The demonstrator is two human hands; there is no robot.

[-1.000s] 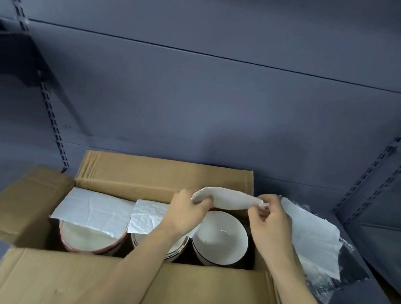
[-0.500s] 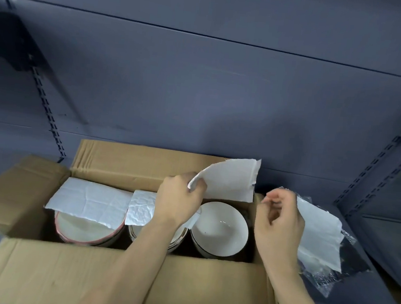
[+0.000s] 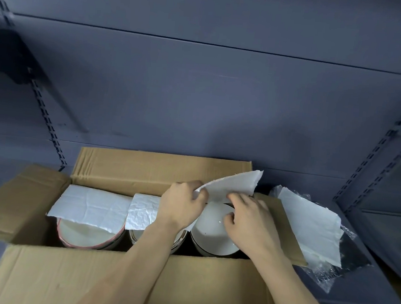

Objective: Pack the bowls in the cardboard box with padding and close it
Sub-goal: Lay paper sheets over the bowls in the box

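Our left hand [image 3: 181, 206] pinches a white padding sheet [image 3: 231, 185] over the right bowl [image 3: 214, 229] in the open cardboard box [image 3: 113, 283]; our right hand [image 3: 249, 221] grips its lower edge.

1. Grey shelf back panel [image 3: 199, 98] filling the upper view.
2. Slotted upright [image 3: 48, 122] left of the panel, dark bracket [image 3: 10, 60] fixed to it.
3. Second slotted upright [image 3: 375, 154] right of the panel.
4. Clear plastic bag [image 3: 337, 268] low, right of the panel.
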